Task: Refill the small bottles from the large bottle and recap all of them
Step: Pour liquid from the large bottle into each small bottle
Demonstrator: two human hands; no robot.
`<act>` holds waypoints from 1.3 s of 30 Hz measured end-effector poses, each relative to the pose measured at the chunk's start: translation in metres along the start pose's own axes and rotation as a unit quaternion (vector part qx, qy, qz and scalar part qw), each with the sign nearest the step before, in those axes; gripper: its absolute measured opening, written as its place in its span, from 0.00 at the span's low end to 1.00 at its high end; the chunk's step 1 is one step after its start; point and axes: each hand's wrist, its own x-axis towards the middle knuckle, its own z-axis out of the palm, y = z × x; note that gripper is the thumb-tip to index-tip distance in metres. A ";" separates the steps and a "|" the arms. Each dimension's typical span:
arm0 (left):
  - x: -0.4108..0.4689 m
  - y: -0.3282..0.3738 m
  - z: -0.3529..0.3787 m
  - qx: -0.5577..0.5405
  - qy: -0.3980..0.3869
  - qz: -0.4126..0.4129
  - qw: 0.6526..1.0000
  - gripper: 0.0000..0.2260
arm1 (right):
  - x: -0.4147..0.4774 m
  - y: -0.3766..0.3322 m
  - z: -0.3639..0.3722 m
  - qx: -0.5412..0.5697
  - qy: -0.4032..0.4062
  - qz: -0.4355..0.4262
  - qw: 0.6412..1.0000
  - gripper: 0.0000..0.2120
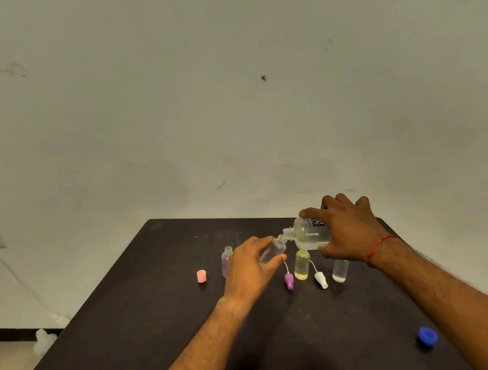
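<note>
My right hand (345, 229) is gripping the large bottle (310, 233) from above, fingers wrapped over its body, and I am tipping it sideways so its open neck is pointing left. My left hand (251, 268) is clamped around a small clear bottle (272, 250), tilting its mouth up until it is just meeting the large one's neck. My fingers are covering most of that small bottle, so I cannot tell how full it is, and the large bottle's label is half hidden. Below my hands a yellow bottle (301, 265) and a clear bottle (340, 270) are standing uncapped, with a purple bottle (227, 260) partly behind my left hand. A purple cap (289, 280) and a white cap (321, 280) are lying beside them, a pink cap (201, 276) farther left, a blue cap (427, 337) near the table's (117, 338) right edge. The near left of the table is lying open.
</note>
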 end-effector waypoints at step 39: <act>-0.002 0.001 0.005 -0.005 0.010 0.010 1.000 0.18 | -0.002 0.001 -0.004 -0.011 -0.002 -0.010 1.000 0.35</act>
